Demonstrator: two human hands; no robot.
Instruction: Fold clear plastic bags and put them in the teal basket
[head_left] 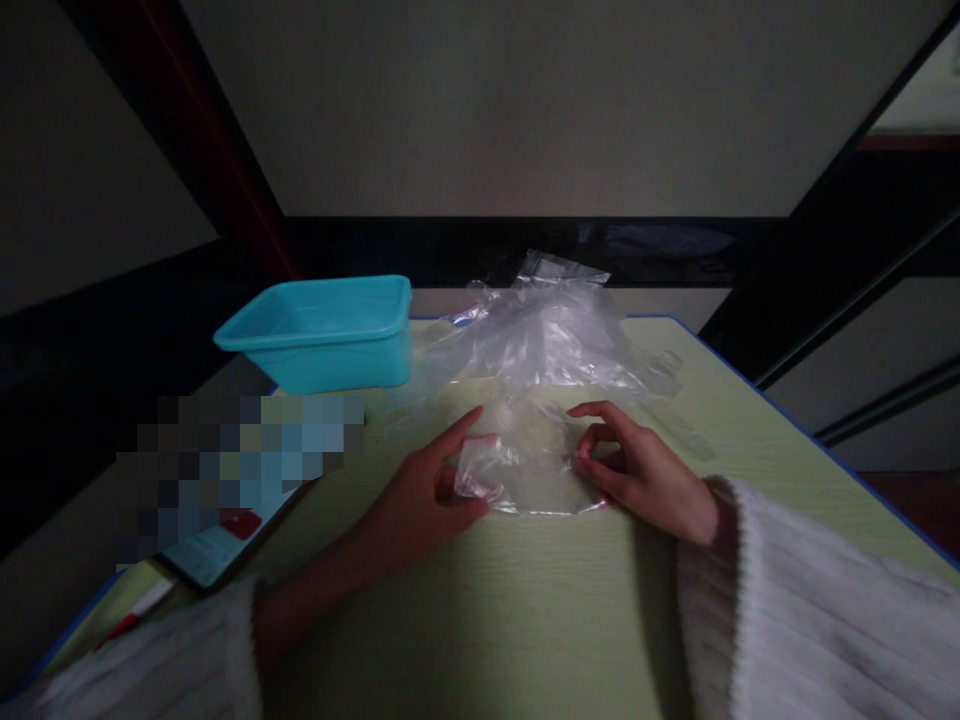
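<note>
A clear bag, its near edge running crosswise, is lying between the left hand, fingers standing wide, and the right hand — fingers sitting curled (grip unclear).

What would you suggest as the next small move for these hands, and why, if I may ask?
I would probably smooth the front bag outward with the left hand: it looks creased on the table, its left edge lies by that hand's spread thumb and forefinger, and the right hand is at its right side.
</note>
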